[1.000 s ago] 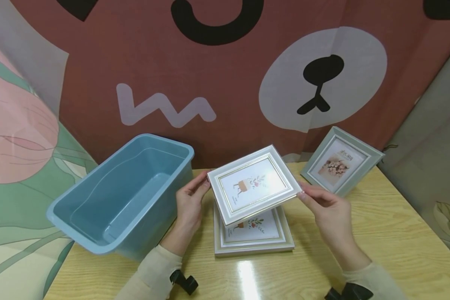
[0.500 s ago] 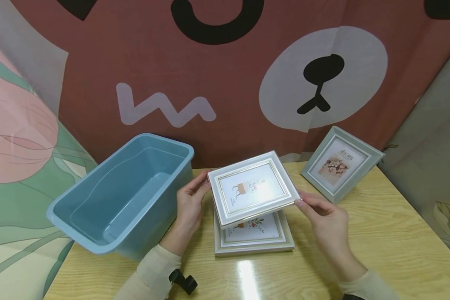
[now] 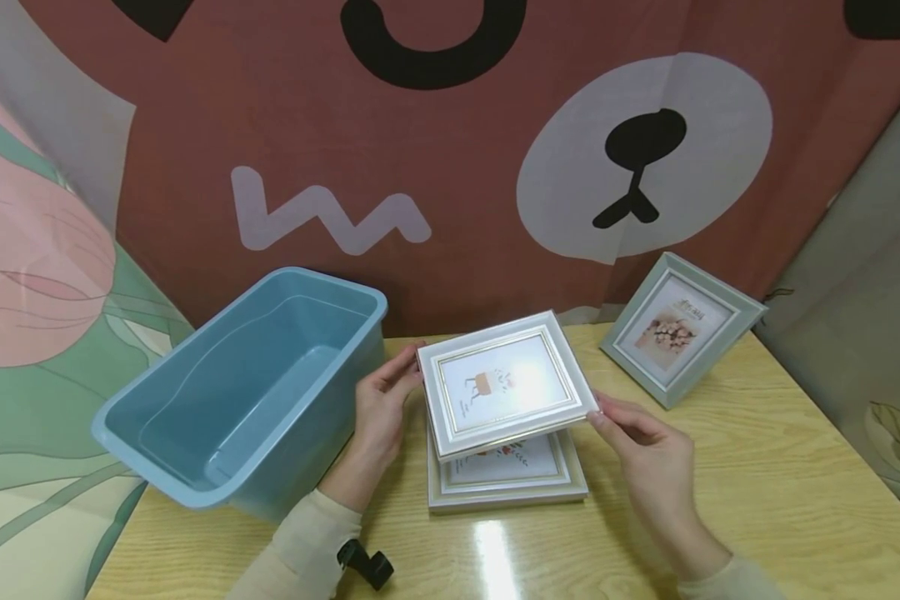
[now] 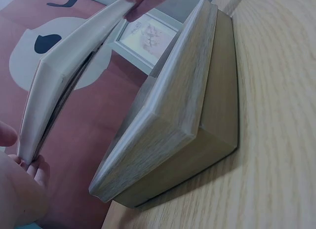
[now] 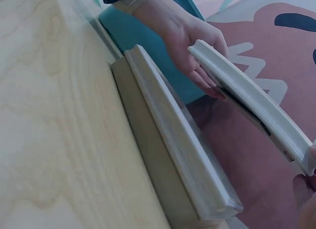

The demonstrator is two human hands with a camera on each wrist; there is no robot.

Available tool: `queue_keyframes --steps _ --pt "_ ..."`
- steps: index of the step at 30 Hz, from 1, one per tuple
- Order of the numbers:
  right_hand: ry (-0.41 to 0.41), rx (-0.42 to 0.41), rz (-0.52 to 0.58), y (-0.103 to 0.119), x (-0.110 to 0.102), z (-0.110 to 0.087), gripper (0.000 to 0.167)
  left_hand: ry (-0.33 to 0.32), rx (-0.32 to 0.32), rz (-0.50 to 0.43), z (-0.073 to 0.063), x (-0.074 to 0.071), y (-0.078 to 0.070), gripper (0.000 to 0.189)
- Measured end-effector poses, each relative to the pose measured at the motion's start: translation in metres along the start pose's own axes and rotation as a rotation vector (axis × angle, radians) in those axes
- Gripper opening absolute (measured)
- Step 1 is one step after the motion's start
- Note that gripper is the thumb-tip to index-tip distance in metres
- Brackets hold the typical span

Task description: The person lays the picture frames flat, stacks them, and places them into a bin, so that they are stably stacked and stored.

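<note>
We note the white frame's (image 3: 504, 383) right side lower than a second ago; right hand (image 3: 654, 467), pinching that corner, has sunk. Left hand (image 3: 381, 408) pinches the left edge. Both carry it above, apart from, the lower frame (image 3: 506, 482).

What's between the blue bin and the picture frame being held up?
In the head view, the left hand lies between the blue bin and the held frame, gripping the frame's left edge.

L hand (image 5: 183, 46), R hand (image 5: 307, 202) grip 1 wht frame (image 5: 256, 98) abv stack (image 5: 170, 130).
</note>
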State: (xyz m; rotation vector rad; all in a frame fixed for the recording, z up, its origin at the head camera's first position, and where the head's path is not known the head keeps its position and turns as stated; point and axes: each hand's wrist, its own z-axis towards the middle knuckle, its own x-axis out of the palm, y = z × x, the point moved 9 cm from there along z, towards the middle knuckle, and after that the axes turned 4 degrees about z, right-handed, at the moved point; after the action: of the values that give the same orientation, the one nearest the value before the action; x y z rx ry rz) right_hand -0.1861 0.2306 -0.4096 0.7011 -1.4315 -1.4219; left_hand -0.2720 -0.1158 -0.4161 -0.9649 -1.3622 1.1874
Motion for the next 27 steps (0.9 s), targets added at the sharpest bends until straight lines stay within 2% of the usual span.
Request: queue_keyframes --steps 5,13,27 --pt "-0.008 0.012 0.021 -0.006 0.0 -0.005 0.02 0.009 -0.004 0.018 0.001 0.0 0.001 0.05" --pt "-0.022 0.023 -0.021 -0.014 -0.003 -0.015 0.02 0.024 -0.043 0.076 0.0 -0.002 0.008 0.052" --pt "-0.03 0.059 -0.052 -0.022 -0.006 -0.025 0.018 0.063 -0.051 0.108 -0.002 -0.001 0.014 0.053"
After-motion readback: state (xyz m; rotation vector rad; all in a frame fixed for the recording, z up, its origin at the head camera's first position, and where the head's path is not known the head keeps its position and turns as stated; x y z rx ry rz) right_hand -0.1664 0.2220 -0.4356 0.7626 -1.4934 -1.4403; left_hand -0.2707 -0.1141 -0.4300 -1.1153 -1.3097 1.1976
